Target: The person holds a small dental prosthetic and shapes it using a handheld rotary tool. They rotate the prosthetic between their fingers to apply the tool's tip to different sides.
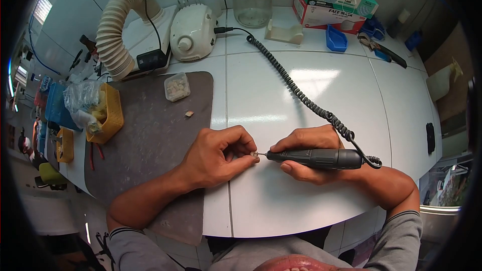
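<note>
My right hand (314, 138) is wrapped around a black rotary handpiece (321, 158), which lies level and points left. Its thin metal bit meets a tiny pale piece (255, 154) pinched between the thumb and fingertips of my left hand (221, 153). The piece is too small to make out further, and my fingers partly cover it. A coiled black cord (296, 88) runs from the handpiece up to a white control unit (193, 32) with a knob. Up and left of my left hand, a pinkish fragment (189, 114) lies near a small clear box (177, 87) of pale bits.
A brown mat (150, 135) covers the table's left part, with a yellow basket (108, 113) on it. A ribbed hose (113, 30) arches at the back left. Behind stand a glass jar (251, 0) and a face mask box (329, 15). Pliers (384, 50) lie back right.
</note>
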### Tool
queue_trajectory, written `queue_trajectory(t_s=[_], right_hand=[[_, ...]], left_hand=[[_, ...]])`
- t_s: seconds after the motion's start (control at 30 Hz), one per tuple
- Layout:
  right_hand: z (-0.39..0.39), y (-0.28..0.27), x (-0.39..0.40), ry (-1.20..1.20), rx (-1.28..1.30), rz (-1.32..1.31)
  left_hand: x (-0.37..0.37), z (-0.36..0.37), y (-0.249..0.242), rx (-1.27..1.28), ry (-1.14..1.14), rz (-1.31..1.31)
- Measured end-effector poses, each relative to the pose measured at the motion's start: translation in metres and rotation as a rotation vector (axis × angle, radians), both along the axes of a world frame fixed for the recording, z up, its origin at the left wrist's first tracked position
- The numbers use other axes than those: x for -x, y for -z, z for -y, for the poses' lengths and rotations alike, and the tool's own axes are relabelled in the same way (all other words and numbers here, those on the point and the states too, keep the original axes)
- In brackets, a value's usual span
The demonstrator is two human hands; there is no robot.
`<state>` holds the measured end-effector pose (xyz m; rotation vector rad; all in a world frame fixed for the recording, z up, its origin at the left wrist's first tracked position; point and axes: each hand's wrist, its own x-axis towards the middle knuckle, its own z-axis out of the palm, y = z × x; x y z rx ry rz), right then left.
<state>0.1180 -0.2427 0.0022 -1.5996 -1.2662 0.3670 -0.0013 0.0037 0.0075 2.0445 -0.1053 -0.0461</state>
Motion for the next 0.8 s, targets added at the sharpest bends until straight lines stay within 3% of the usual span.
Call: queue_trajectory(t_s=[0.8], right_hand=[[0.0004,-0.0017,0.0017,0.006,0.017,0.009]], left_hand=[[-0.0004,-0.0006,-0.0001,0.006,0.014,0.005]])
